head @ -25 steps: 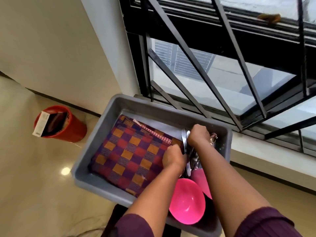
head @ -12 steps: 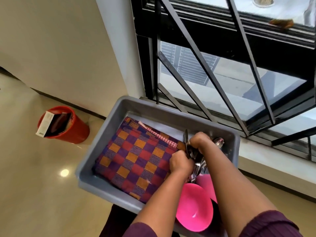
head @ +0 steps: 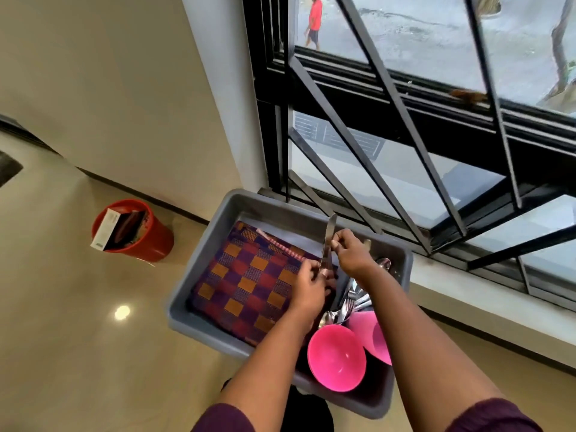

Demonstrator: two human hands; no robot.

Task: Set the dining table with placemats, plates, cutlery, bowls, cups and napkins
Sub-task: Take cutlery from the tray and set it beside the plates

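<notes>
You stand on a glossy beige floor [head: 62, 322] beside a cream wall, with a black barred window [head: 405, 126] filling the upper right and a red bin [head: 146, 241] holding a box at about nine o'clock from the tub. There is only the head view, and it looks down on a grey tub [head: 218, 219] that carries the table things: folded checked placemats [head: 249, 282] in purple, red and orange fill its left part, a striped cloth lies along their far edge, loose cutlery [head: 355, 300] is heaped in the right part, and pink bowls [head: 336, 357] sit at the near right corner, around five o'clock. Your left hand [head: 308, 288] hovers over the inner edge of the placemats, its fingers curled round the handle end of a table knife [head: 327, 244]. Your right hand [head: 352, 254] is just beside it at one o'clock, thumb and fingers pinched close against the knife's middle; whether it holds a second piece as well I cannot tell. The knife's long axis runs nearly upright in the picture, blade tip toward twelve o'clock, past the far wall of the tub, handle toward six. The remaining cutlery lies directly below your right wrist, so that hand is the nearer one for drawing more pieces, while the left looks set to gather them. No dining table is in view, so the setting itself appears not yet begun.
</notes>
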